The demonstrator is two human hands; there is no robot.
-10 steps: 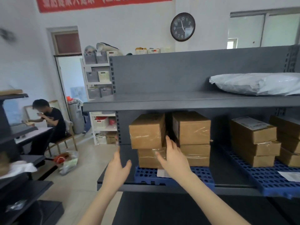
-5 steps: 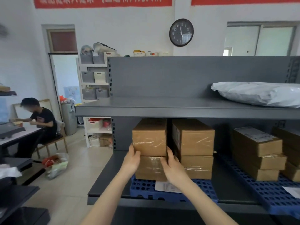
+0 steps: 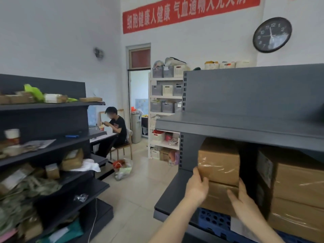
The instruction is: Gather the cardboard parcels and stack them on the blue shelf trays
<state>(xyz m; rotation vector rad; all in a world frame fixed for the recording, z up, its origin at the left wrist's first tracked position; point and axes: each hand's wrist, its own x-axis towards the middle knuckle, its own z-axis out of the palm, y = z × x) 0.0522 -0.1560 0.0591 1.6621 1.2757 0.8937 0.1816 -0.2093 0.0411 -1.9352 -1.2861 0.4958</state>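
Two brown cardboard parcels stand stacked on a blue perforated tray (image 3: 213, 220) on the grey shelf's lower level. The upper parcel (image 3: 219, 163) sits on the lower parcel (image 3: 217, 197). My left hand (image 3: 197, 187) clasps the stack's left edge where the two parcels meet, thumb on the front. My right hand (image 3: 241, 197) presses on the front right of the lower parcel, fingers apart. A second, larger stack of parcels (image 3: 298, 183) stands just to the right, separated by a dark gap.
The grey shelf board (image 3: 245, 127) overhangs the parcels closely. A dark shelving unit (image 3: 52, 146) on the left holds loose parcels (image 3: 72, 159) and clutter. Between them lies a tiled aisle with a plastic bag (image 3: 122, 170). A person (image 3: 116, 127) sits at a table behind.
My left hand came from the open air onto the left side of the stack. My right hand stayed on the lower parcel. The view swung left, bringing the dark shelving unit into sight.
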